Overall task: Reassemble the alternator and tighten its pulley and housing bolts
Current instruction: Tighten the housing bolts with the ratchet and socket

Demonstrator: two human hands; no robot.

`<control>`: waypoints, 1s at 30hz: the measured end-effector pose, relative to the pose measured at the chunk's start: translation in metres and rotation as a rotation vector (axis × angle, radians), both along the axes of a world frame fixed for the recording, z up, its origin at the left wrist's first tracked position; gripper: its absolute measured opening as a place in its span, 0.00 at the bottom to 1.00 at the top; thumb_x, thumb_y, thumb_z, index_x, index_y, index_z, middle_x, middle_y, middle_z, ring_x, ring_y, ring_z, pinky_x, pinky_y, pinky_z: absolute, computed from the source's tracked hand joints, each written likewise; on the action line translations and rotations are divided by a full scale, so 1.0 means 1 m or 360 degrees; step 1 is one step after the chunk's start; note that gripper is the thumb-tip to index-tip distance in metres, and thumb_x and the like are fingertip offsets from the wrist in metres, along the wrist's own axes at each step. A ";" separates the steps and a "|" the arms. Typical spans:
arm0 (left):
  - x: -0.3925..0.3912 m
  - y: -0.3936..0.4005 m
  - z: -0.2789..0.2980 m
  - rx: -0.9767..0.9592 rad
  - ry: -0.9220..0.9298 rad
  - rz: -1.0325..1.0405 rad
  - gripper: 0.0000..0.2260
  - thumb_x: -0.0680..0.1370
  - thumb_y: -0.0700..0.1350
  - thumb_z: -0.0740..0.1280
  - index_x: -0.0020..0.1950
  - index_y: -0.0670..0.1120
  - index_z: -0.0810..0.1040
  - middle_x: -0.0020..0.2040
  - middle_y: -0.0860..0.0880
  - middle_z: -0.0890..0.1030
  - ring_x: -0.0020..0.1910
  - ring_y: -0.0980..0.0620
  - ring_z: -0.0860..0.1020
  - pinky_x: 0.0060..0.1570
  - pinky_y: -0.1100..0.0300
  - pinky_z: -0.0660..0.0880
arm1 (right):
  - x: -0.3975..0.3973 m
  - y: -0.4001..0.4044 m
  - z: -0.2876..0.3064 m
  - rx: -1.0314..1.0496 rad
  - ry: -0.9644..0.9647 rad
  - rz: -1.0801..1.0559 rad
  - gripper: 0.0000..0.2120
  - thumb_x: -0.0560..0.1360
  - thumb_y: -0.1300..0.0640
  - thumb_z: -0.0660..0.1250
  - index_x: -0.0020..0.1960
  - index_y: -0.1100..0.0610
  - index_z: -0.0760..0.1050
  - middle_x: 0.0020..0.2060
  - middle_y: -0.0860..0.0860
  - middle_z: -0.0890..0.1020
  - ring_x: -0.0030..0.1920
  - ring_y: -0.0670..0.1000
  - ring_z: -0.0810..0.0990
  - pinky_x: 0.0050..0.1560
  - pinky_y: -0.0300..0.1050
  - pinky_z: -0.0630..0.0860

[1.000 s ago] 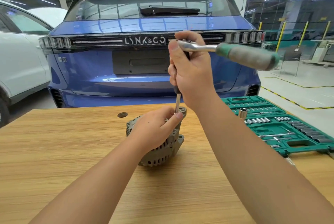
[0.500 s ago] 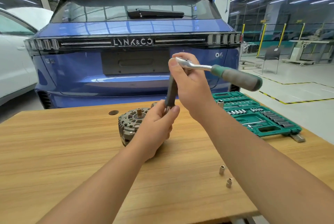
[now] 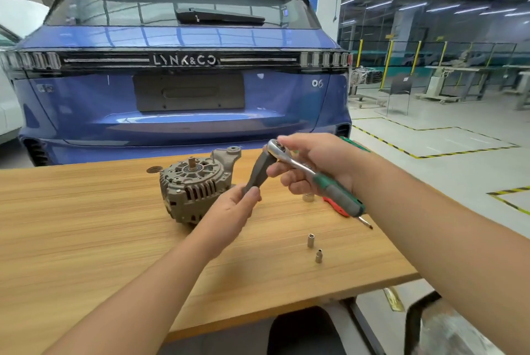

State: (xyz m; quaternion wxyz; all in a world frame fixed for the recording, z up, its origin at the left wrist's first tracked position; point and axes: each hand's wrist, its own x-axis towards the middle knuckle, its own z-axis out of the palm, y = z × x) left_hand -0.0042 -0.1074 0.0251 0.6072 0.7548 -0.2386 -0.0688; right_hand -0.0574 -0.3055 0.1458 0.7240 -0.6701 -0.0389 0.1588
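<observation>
The ratchet (image 3: 309, 172) is gripped by the right hand (image 3: 318, 165), its extension bar (image 3: 258, 172) pinched by the left hand (image 3: 232, 211), the alternator (image 3: 198, 185) left standing at nine o'clock on the bench (image 3: 86, 225).

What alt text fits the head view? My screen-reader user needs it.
Above a wooden table, the right hand grips a ratchet while the left hand pinches its dark extension. An alternator and two sockets sit below.

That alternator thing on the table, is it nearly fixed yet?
Partly. The alternator housing looks closed, lying on the table. Its shaft is bare, so the pulley isn't on. The right hand grips the ratchet; the left hand pinches its extension. Tightening remains.
</observation>
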 end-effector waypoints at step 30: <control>0.001 -0.074 -0.051 -0.0185 0.0391 0.0463 0.17 0.80 0.62 0.67 0.47 0.48 0.81 0.30 0.55 0.70 0.31 0.53 0.67 0.33 0.57 0.64 | 0.028 -0.071 -0.102 -0.1323 -0.0154 -0.0811 0.19 0.82 0.59 0.64 0.72 0.54 0.74 0.56 0.57 0.83 0.45 0.54 0.79 0.38 0.45 0.73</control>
